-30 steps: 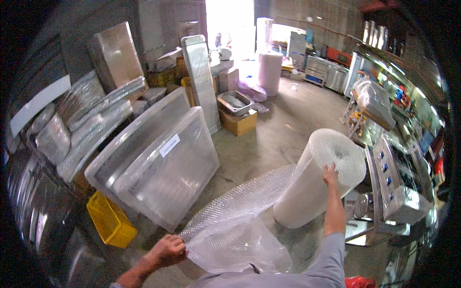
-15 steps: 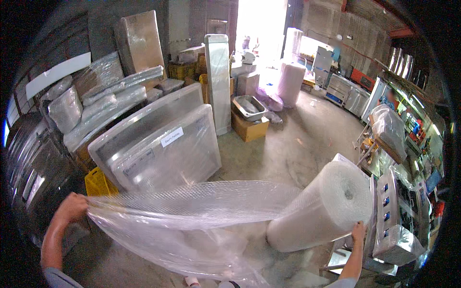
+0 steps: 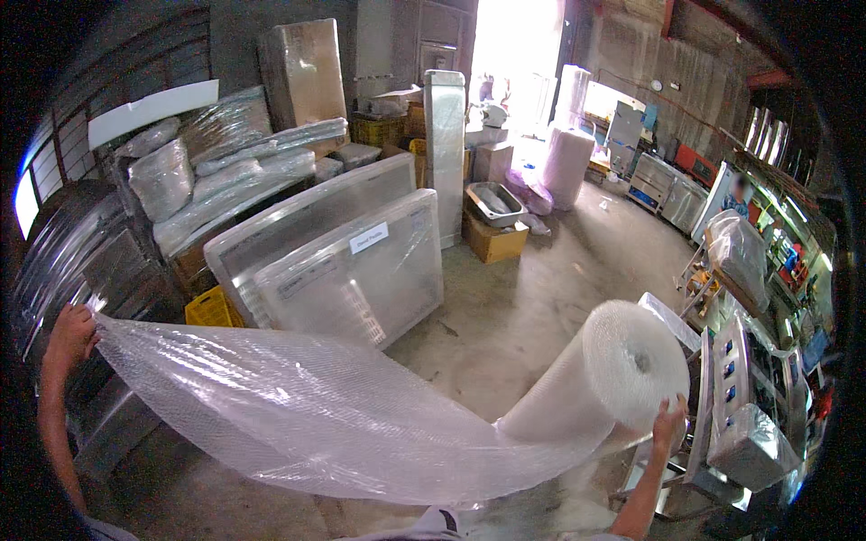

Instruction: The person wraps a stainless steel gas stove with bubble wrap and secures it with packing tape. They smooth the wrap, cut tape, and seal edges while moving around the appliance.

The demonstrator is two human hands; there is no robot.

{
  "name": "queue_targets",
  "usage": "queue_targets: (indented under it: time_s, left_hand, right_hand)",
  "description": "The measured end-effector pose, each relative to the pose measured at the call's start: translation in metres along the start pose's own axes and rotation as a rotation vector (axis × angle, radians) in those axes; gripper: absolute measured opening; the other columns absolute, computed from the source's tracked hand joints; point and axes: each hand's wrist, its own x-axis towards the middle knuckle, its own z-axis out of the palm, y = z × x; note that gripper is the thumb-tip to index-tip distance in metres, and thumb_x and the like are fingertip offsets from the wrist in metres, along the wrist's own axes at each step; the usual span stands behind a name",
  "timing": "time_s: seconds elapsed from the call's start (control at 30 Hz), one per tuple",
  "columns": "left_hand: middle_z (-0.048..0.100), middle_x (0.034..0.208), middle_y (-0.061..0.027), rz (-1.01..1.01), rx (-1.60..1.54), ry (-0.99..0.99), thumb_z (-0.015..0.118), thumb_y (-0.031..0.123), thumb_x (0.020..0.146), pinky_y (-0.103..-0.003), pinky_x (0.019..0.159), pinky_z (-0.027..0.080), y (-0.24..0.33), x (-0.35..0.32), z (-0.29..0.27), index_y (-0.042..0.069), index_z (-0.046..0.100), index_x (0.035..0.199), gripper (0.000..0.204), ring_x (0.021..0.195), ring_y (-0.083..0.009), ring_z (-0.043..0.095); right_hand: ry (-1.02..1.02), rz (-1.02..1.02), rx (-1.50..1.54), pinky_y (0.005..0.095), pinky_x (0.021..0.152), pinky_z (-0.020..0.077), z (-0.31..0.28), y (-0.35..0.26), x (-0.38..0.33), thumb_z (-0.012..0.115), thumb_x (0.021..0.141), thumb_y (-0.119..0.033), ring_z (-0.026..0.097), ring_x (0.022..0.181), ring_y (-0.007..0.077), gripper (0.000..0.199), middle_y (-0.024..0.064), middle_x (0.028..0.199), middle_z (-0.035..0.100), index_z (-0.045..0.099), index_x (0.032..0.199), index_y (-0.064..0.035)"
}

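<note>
A long sheet of clear bubble wrap point(image 3: 298, 406) is stretched out across the foreground, its lower edge sagging. My left hand point(image 3: 76, 330) is closed around the sheet's gathered end at the far left. From there the sheet runs to a thick bubble wrap roll point(image 3: 564, 383) standing on the floor at the right, whose spiral top with a small core hole faces me. Bent fingers of my right hand point(image 3: 668, 422) grip the near right rim of the roll; part of their contact is hard to make out.
Wrapped flat panels point(image 3: 361, 279) lean behind the sheet, beside a yellow crate point(image 3: 214, 308). A metal basin point(image 3: 494, 204) sits on a cardboard box point(image 3: 494, 242). Wrapped metal equipment point(image 3: 753, 446) stands close on the right. A person point(image 3: 735, 200) is farther back.
My left hand has moved outward and up, drawing the sheet longer and tauter. My right hand stays at the roll's rim, slightly higher. The view has shifted a little left.
</note>
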Motion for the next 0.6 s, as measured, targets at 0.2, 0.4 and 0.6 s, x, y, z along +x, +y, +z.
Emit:
queue_targets:
  time_s: [0.2,0.4,0.6]
  left_hand:
    - [0.064,0.084,-0.0088,0.229,-0.002,0.213,0.079,0.020,0.065,-0.043,0.092,0.047,0.055,-0.068,-0.098,0.005,0.061,0.072,0.025,0.095,-0.0291,0.062]
    - [0.062,0.083,-0.0078,0.396,-0.111,0.308,0.080,0.023,0.063,-0.043,0.092,0.048,0.086,-0.122,-0.155,0.006,0.059,0.071,0.028,0.093,-0.0258,0.062]
    - [0.063,0.085,-0.0045,0.512,-0.150,0.327,0.077,0.028,0.068,-0.043,0.094,0.047,0.079,-0.176,-0.175,0.008,0.060,0.072,0.026,0.097,-0.0230,0.061]
  right_hand:
    - [-0.580,-0.507,0.748,0.0323,0.081,0.0534,-0.102,-0.347,-0.234,0.067,0.086,-0.001,0.068,0.084,0.0177,0.028,0.0103,0.100,0.071,0.064,0.114,-0.0003]
    - [-1.513,-1.089,1.153,0.0395,0.091,0.0537,-0.176,-0.522,-0.449,0.068,0.094,-0.026,0.066,0.105,0.0300,0.046,0.0148,0.122,0.064,0.055,0.133,-0.0069]
    - [-1.224,-0.921,1.235,0.0438,0.105,0.0408,-0.157,-0.584,-0.562,0.067,0.093,-0.034,0.049,0.128,0.0347,0.064,0.0196,0.139,0.050,0.042,0.144,-0.0067]
